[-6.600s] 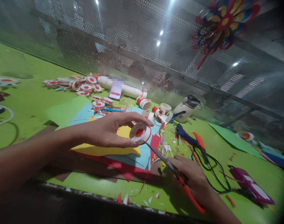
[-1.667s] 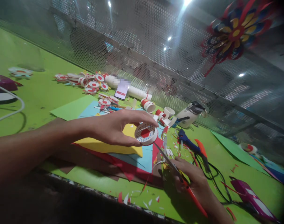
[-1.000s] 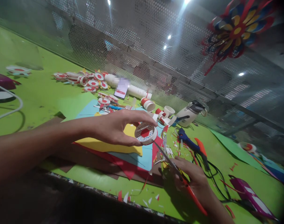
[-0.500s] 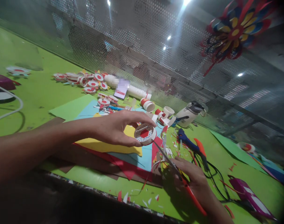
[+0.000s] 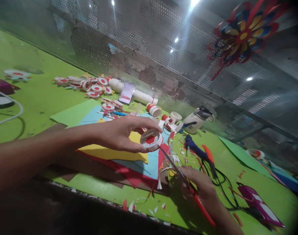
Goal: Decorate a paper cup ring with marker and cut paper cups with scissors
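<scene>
L hand (image 5: 124, 133): thumb + fingers part-spread, pinching white round cardboard ring (image 5: 151, 140) w/ red hexagon by its rim.
R hand (image 5: 198, 182): fingers curled round orange-handled metal scissors (image 5: 172, 163).
Scissors axis: near-right to far-left, tips at ring's near-right rim; contact unclear.
Ring: just right of L fingers, L hand nearer; yellow paper sheet (image 5: 114, 154) below.
Right: blue + orange plastic glue gun (image 5: 200, 150).

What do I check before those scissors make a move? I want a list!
1. Paper ring held: ok, the left hand pinches it between thumb and fingers.
2. Scissors held: ok, in the right hand.
3. Left hand apart from the scissors: ok, though the tips are close by.
4. Scissors touching the ring: cannot tell.
5. Paper scraps tidied: not ok, they're scattered about.
6. Glue gun cool: cannot tell.
</scene>
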A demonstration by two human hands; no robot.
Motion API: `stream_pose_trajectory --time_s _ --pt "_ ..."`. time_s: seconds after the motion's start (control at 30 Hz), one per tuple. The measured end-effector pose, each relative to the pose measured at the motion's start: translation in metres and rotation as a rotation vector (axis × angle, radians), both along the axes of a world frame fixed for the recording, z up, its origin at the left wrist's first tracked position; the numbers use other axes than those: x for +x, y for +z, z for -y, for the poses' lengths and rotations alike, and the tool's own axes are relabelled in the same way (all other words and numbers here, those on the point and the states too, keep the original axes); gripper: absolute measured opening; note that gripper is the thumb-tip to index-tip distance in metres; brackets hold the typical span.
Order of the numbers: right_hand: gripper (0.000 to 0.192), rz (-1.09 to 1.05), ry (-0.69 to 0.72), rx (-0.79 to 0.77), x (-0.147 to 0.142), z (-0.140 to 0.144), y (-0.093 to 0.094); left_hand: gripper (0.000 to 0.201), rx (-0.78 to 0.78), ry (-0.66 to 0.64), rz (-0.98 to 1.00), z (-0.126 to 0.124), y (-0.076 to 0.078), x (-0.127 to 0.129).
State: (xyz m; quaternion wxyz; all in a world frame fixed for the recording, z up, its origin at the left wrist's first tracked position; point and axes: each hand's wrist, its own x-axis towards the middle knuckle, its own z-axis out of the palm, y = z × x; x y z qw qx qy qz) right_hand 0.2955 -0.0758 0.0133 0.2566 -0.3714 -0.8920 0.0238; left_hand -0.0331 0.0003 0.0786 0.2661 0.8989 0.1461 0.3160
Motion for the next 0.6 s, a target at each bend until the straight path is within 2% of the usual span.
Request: stream_pose_trajectory --time_s 0.3,0.47,0.6 --pt "0.032 -0.019 0.04 0.022 -0.0037 0.0006 0.0044 0.048 -0.038 0.067 -0.027 -0.0013 -0.0036 0.0001" --pt "0.024 -0.009 0.039 0.003 -0.0073 -0.0008 0.0079 0.049 -0.034 0.052 -0.01 -0.0014 -0.0049 0.0012" --pt "0.022 -0.016 0.011 -0.022 -0.0085 -0.0023 0.0075 0.046 -0.091 0.043 0.006 -0.0006 -0.0052 0.0023"
